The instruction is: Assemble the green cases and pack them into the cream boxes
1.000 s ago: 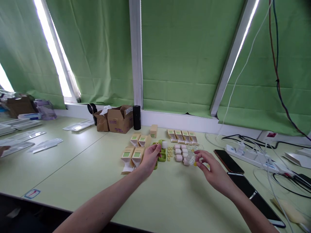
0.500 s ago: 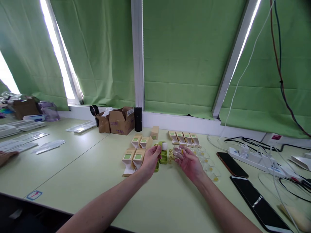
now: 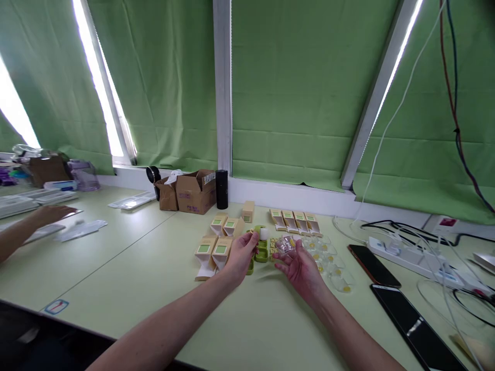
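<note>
My right hand (image 3: 302,265) holds a small clear plastic case (image 3: 285,245) at its fingertips. My left hand (image 3: 240,257) is closed in a pinch; a tiny pale yellow bit shows at the fingertips, too small to name. Just behind it are small green trays (image 3: 262,253) and a green item with a white, rounded part (image 3: 264,234). Between my hands lie small yellowish pieces (image 3: 273,244), partly hidden by the case. Clear pieces with yellow spots (image 3: 341,281) lie right of my right hand. Open-flapped cartons with green windows (image 3: 203,249) stand left of my left hand.
Another row of cartons (image 3: 294,221) and a single carton (image 3: 248,211) stand farther back. Cardboard boxes (image 3: 196,193) and a black cylinder (image 3: 221,189) are near the wall. Phones (image 3: 413,322) and a power strip (image 3: 413,263) lie right. Another person's hand (image 3: 54,214) reaches in at left.
My right hand has turned more palm-up, with its lower fingers spread beneath the clear case. My left hand has barely moved. The other person's arm has come farther in from the left.
</note>
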A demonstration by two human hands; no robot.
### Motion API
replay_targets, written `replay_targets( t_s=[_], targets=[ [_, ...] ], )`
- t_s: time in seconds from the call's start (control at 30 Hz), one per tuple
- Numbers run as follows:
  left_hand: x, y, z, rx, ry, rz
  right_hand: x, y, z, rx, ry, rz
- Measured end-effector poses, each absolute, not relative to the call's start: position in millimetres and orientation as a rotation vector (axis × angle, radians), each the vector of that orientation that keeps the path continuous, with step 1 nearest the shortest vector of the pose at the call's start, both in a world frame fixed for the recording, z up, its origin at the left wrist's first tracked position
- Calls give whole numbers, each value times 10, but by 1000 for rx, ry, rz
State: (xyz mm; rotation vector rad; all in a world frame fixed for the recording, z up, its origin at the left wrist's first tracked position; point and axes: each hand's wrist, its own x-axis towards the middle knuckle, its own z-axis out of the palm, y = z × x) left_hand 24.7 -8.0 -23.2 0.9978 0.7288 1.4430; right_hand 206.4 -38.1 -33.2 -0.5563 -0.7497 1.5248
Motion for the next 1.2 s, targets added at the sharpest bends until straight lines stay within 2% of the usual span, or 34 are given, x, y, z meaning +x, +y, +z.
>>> replay_targets(
  t_s=[0.27, 0.53, 0.73, 0.9, 1.2],
  targets=[
    [250, -55, -265, 1042, 716, 1447, 2010, -401, -346, -580, -750, 1423],
    [255, -73, -239, 1057, 727, 1440, 1952, -420, -432, -745, -1058, 983],
    [253, -108, -203, 1080, 719, 1457, 1915, -483, -486, -748, -1286, 839],
    [249, -129, -183, 1085, 703, 1465, 1906, -482, -506, -745, -1287, 857],
    [245, -156, -162, 1104, 701, 1467, 1909, -432, -489, -702, -1073, 1102]
  ],
)
